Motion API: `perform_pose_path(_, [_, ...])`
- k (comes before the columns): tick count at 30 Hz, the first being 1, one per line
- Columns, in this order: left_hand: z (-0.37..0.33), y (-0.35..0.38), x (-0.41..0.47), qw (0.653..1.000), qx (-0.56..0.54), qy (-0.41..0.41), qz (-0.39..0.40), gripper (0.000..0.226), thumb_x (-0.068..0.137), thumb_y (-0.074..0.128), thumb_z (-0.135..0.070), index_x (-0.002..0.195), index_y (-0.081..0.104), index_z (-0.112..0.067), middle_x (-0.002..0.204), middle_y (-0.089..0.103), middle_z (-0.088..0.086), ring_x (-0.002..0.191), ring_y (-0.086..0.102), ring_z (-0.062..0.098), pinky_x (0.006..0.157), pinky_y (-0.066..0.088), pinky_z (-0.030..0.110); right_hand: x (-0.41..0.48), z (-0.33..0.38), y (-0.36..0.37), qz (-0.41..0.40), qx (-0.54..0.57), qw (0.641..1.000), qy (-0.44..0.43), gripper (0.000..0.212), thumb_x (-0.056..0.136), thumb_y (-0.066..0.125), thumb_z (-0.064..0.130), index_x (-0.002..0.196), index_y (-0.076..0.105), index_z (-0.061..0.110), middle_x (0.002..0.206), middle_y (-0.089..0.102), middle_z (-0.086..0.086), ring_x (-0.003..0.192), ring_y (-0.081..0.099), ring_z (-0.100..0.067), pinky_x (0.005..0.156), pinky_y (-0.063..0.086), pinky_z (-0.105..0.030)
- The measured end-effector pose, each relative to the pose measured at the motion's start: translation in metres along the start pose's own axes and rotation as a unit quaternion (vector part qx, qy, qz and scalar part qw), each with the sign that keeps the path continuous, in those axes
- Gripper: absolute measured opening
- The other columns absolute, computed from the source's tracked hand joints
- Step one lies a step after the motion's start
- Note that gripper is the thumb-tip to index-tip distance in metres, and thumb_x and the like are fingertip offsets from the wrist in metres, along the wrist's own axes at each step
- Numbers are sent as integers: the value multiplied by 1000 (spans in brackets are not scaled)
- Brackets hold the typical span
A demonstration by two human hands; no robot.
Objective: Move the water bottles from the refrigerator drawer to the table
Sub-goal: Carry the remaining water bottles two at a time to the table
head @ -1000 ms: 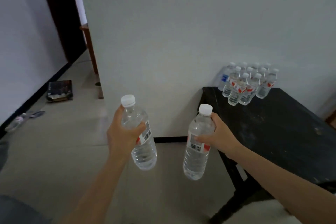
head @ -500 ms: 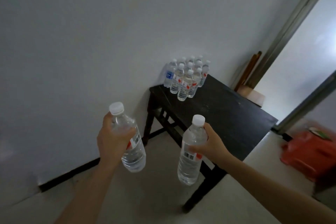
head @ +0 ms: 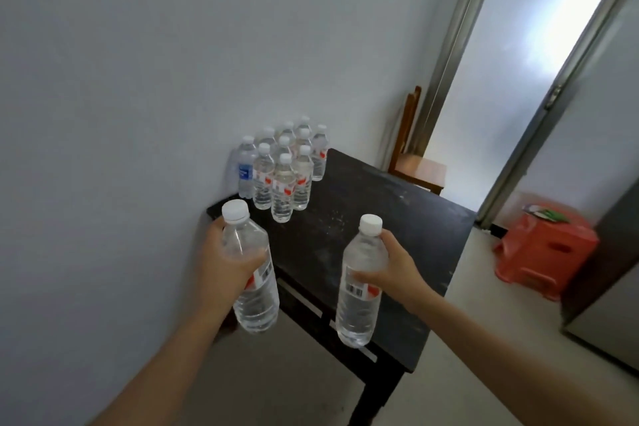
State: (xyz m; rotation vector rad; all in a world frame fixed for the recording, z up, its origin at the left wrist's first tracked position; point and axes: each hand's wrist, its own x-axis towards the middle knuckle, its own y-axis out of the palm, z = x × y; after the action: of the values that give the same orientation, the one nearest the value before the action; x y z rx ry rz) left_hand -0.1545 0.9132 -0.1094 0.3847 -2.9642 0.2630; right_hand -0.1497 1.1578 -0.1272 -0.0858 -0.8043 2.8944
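Note:
My left hand (head: 226, 266) grips a clear water bottle (head: 254, 301) with a white cap and red label, held upright over the table's near left corner. My right hand (head: 394, 270) grips a second such bottle (head: 358, 304) upright above the table's front edge. The black table (head: 380, 228) stands against the wall. Several water bottles (head: 283, 169) stand clustered on its far left corner, one with a blue label (head: 244, 171). The refrigerator drawer is out of view.
A red plastic stool (head: 546, 249) sits on the floor right of the table. A wooden chair (head: 416, 162) stands behind the table by the doorway. A grey appliance or door panel (head: 608, 266) fills the right edge. The white wall runs along the left.
The view has swung right and closed in on the table. Both hands with their bottles now hang over the table's near edge instead of short of it.

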Motion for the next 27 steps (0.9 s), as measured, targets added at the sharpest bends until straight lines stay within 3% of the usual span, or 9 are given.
perform_pose_path(2, [-7, 23, 25, 1000, -1, 25, -3, 42, 73, 71, -3, 88, 44, -31, 79, 45, -23, 66, 43, -9, 52, 33, 0, 33, -2, -12, -7, -3, 1000, -14, 74, 68, 80, 21, 127, 37, 31, 113, 52, 8, 108, 52, -14, 86, 48, -32])
perform_pose_path(4, [-8, 42, 43, 999, 0, 46, -7, 47, 72, 71, -1, 99, 42, -27, 81, 45, -23, 67, 44, -9, 52, 34, 1, 61, -6, -20, -22, -8, 999, -28, 69, 68, 80, 22, 121, 37, 35, 108, 50, 13, 105, 50, -11, 83, 46, -29])
perform_pose_path(8, [15, 91, 75, 995, 17, 91, -31, 51, 63, 79, -3, 97, 51, -28, 87, 58, -12, 78, 57, 9, 73, 41, 25, 108, -26, -41, -45, -10, 998, -30, 69, 67, 81, 24, 119, 36, 37, 106, 50, 14, 104, 51, -10, 85, 47, -31])
perform_pose_path(11, [41, 125, 90, 994, 33, 100, -11, 56, 55, 82, -9, 89, 54, -44, 80, 62, -19, 77, 60, 4, 74, 47, 26, 127, -47, -53, -49, -26, 998, -8, 74, 66, 81, 24, 125, 37, 32, 109, 48, 13, 105, 49, -10, 89, 47, -33])
perform_pose_path(15, [64, 164, 113, 997, 55, 43, 37, 56, 61, 80, -3, 99, 47, -26, 93, 58, -5, 92, 58, 19, 79, 41, 30, 147, -69, -64, -43, -28, 998, 26, 74, 66, 81, 21, 124, 37, 33, 108, 48, 12, 104, 48, -10, 89, 47, -34])
perform_pose_path(19, [86, 197, 147, 993, 84, 29, 81, 53, 61, 80, -6, 105, 52, -19, 100, 60, 1, 97, 58, 21, 84, 47, 38, 169, -84, -61, -60, -25, 996, 64, 73, 67, 79, 19, 127, 38, 30, 110, 53, 7, 103, 53, -13, 86, 48, -32])
perform_pose_path(27, [90, 277, 249, 985, 52, 49, 158, 63, 63, 78, -1, 117, 50, -13, 103, 50, -8, 100, 45, 9, 85, 34, 25, 248, -90, -61, -92, -69, 985, 128, 68, 67, 76, 16, 123, 40, 30, 104, 56, 8, 96, 57, -12, 76, 47, -24])
